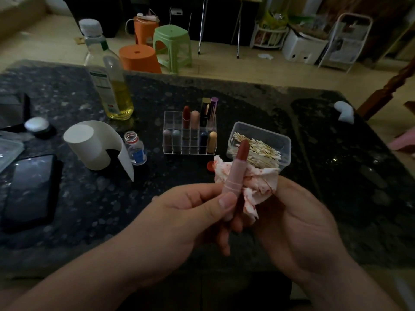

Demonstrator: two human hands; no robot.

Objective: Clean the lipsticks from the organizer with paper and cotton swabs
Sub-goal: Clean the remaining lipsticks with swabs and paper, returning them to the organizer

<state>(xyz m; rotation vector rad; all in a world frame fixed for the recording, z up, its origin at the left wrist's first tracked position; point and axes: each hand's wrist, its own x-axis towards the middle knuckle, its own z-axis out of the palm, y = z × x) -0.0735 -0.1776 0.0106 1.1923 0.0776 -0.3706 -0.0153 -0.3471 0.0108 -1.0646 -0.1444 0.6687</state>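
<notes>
My left hand (193, 216) pinches a pink lipstick tube (234, 178) upright, its dark red stick extended at the top. My right hand (298, 221) grips a crumpled white paper (260, 182) stained red, pressed against the right side of the tube. Behind them, a clear acrylic organizer (189, 133) stands on the dark stone table and holds several lipsticks. To its right sits a clear plastic box of cotton swabs (260, 147). A small red cap (210, 165) lies by the organizer's front right corner.
A paper roll (94, 147) lies at the left with a small open bottle (135, 148) beside it. A tall oil bottle (107, 72) stands behind. A black phone (31, 187) and a round silver lid (37, 125) are far left. Plastic stools stand beyond the table.
</notes>
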